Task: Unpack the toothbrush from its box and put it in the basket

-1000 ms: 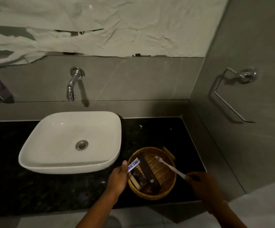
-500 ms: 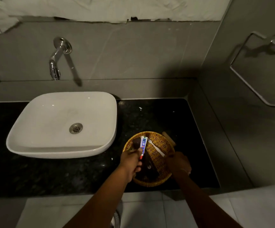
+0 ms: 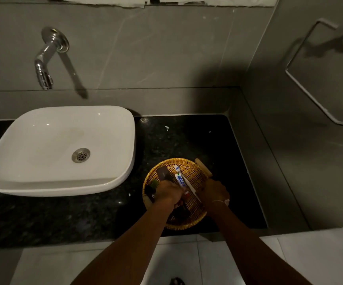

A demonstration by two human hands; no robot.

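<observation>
White plastic toothbrush [image 3: 187,183] lies slantwise inside round woven wicker basket [image 3: 197,171], between both hands. Left hand [image 3: 168,193] pinches small blue-white toothpaste tube [image 3: 180,179]; right hand [image 3: 214,191] grips toothbrush handle.

You are reaching with two bare hands, the left hand [image 3: 169,192] and the right hand [image 3: 214,192], over one round woven wicker basket [image 3: 195,169]. Lying inside it are one white toothbrush [image 3: 187,182], one small white-and-blue toothpaste tube [image 3: 180,179] and at least two dark brown rectangular packets [image 3: 162,173]. Sitting on the one black speckled stone counter [image 3: 63,219] is one white ceramic basin [image 3: 59,149], under one chrome wall tap [image 3: 45,64]. Hanging on the side wall is one chrome towel ring [image 3: 318,79].
</observation>
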